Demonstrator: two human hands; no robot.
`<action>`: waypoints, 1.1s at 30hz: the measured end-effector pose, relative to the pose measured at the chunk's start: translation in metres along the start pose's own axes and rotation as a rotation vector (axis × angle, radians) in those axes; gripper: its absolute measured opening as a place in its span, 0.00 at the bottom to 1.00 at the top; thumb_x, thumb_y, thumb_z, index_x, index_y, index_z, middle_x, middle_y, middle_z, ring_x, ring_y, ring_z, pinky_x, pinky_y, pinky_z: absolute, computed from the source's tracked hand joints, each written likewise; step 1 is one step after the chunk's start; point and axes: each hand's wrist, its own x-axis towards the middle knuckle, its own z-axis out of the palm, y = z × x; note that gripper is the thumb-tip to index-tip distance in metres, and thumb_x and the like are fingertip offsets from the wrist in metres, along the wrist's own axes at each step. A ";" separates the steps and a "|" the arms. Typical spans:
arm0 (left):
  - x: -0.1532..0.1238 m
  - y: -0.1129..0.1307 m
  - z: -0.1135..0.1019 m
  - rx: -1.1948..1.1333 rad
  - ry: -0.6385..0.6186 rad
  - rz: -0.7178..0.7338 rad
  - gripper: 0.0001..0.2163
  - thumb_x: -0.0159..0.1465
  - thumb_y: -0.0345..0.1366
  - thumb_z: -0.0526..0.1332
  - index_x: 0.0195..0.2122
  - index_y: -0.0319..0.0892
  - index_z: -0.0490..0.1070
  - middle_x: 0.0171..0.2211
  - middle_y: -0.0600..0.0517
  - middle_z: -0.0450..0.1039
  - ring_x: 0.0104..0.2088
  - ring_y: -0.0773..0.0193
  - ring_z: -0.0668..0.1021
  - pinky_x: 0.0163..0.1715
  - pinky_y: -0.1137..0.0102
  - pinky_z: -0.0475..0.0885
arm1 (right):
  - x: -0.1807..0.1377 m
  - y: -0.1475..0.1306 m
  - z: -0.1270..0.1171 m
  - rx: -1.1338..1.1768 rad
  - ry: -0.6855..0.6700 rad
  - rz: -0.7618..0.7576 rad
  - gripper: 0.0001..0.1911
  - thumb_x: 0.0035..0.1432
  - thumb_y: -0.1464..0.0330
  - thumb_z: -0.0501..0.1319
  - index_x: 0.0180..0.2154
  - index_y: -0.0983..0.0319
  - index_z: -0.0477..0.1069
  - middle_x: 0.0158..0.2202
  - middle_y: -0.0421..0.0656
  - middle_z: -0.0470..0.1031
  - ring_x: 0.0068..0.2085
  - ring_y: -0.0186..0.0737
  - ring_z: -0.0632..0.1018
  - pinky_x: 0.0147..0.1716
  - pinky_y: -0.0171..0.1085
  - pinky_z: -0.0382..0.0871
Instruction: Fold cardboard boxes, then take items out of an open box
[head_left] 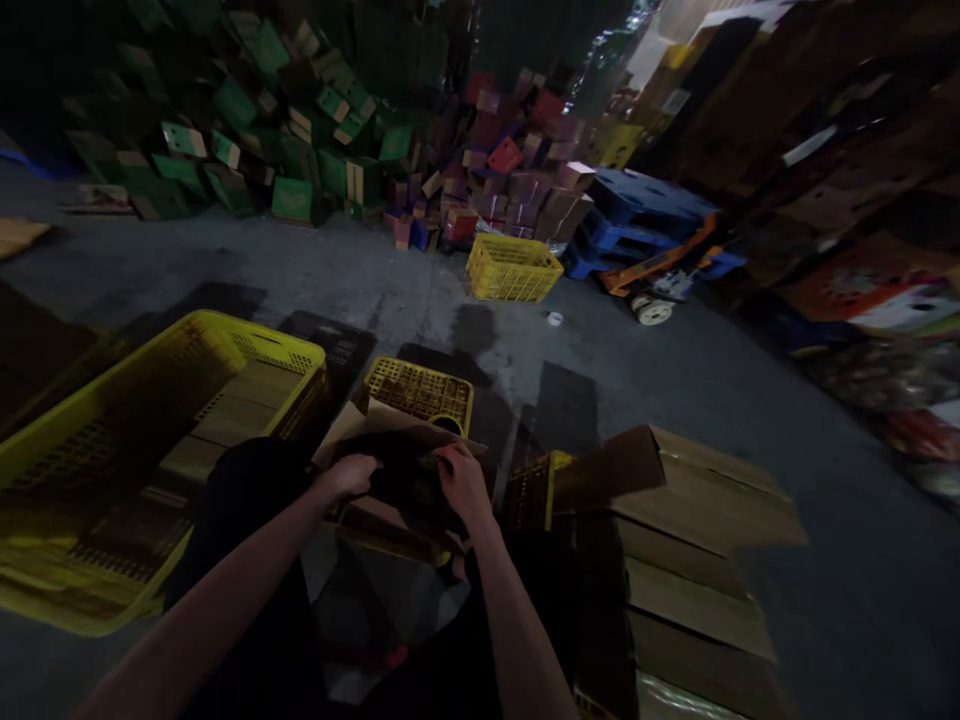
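Note:
An opened-out piece of brown cardboard, which looks like a carton with its flaps up, lies over a yellow plastic crate between my knees. Its middle is very dark, so I cannot tell whether that is deep shadow or a dark thing inside. My left hand is at the left of this dark part with its fingers curled in. On the right, my right hand has thumb and fingers bent together near the cardboard's upper right edge. What either hand pinches is too dark to make out.
A big yellow crate at my left holds flat cardboard cartons. Stacked folded cardboard stands at my right. Farther off are another yellow crate, blue pallets, an orange pallet jack and heaped green cartons.

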 end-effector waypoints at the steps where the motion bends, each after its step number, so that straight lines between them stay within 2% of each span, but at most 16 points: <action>1: 0.000 0.002 -0.001 0.028 -0.021 0.007 0.22 0.53 0.22 0.59 0.47 0.42 0.79 0.48 0.43 0.80 0.53 0.49 0.78 0.54 0.63 0.69 | 0.000 0.001 0.000 -0.030 -0.003 0.013 0.16 0.57 0.78 0.55 0.40 0.60 0.78 0.41 0.47 0.77 0.45 0.46 0.78 0.50 0.44 0.72; 4: -0.001 0.004 -0.003 0.093 -0.059 0.019 0.17 0.54 0.24 0.59 0.41 0.43 0.81 0.45 0.45 0.82 0.51 0.50 0.80 0.51 0.65 0.71 | 0.002 0.006 -0.002 -0.075 -0.016 0.040 0.15 0.58 0.78 0.56 0.41 0.61 0.78 0.41 0.48 0.78 0.45 0.46 0.78 0.50 0.44 0.72; 6: -0.001 0.003 -0.004 0.124 -0.057 0.016 0.18 0.54 0.23 0.58 0.42 0.42 0.81 0.45 0.44 0.81 0.50 0.49 0.80 0.51 0.66 0.71 | 0.001 0.009 -0.003 -0.066 -0.031 0.035 0.15 0.59 0.78 0.56 0.41 0.61 0.79 0.41 0.48 0.78 0.44 0.46 0.79 0.49 0.43 0.72; 10: -0.001 0.003 -0.005 0.160 -0.026 0.019 0.22 0.54 0.20 0.56 0.47 0.39 0.79 0.49 0.41 0.79 0.54 0.49 0.78 0.52 0.65 0.70 | -0.001 0.009 -0.003 -0.032 -0.033 -0.031 0.14 0.61 0.75 0.56 0.42 0.61 0.79 0.44 0.49 0.79 0.47 0.45 0.79 0.52 0.44 0.71; 14: -0.002 0.007 -0.002 0.168 0.001 0.027 0.20 0.54 0.20 0.57 0.43 0.41 0.80 0.45 0.42 0.81 0.51 0.50 0.79 0.51 0.65 0.71 | -0.004 0.006 -0.001 -0.009 -0.026 -0.096 0.11 0.63 0.72 0.59 0.44 0.59 0.78 0.47 0.49 0.79 0.51 0.46 0.78 0.56 0.47 0.69; 19: 0.000 0.006 -0.005 0.174 0.069 -0.043 0.16 0.55 0.20 0.56 0.39 0.37 0.80 0.40 0.38 0.81 0.45 0.47 0.81 0.46 0.63 0.72 | -0.005 0.004 -0.001 0.000 -0.035 -0.122 0.10 0.64 0.70 0.60 0.45 0.59 0.78 0.49 0.48 0.79 0.52 0.46 0.77 0.56 0.47 0.69; 23: 0.004 0.001 -0.015 0.154 0.130 -0.059 0.18 0.58 0.21 0.54 0.42 0.37 0.81 0.44 0.39 0.81 0.48 0.50 0.81 0.50 0.64 0.71 | -0.005 0.005 0.000 -0.010 -0.036 -0.112 0.10 0.64 0.70 0.60 0.45 0.59 0.78 0.49 0.49 0.79 0.53 0.46 0.77 0.56 0.47 0.70; 28: 0.002 0.000 -0.013 0.125 0.037 0.071 0.21 0.57 0.24 0.57 0.48 0.45 0.81 0.50 0.48 0.80 0.54 0.56 0.78 0.54 0.69 0.69 | -0.004 0.006 0.002 -0.021 -0.045 -0.087 0.10 0.64 0.70 0.59 0.44 0.59 0.78 0.48 0.49 0.79 0.51 0.46 0.78 0.55 0.46 0.72; 33: -0.001 0.004 -0.002 0.150 -0.025 0.061 0.21 0.54 0.21 0.57 0.45 0.43 0.81 0.48 0.46 0.81 0.52 0.53 0.79 0.52 0.67 0.71 | -0.002 0.006 0.003 -0.020 -0.040 -0.096 0.11 0.64 0.72 0.59 0.44 0.59 0.78 0.47 0.48 0.79 0.50 0.44 0.79 0.53 0.44 0.72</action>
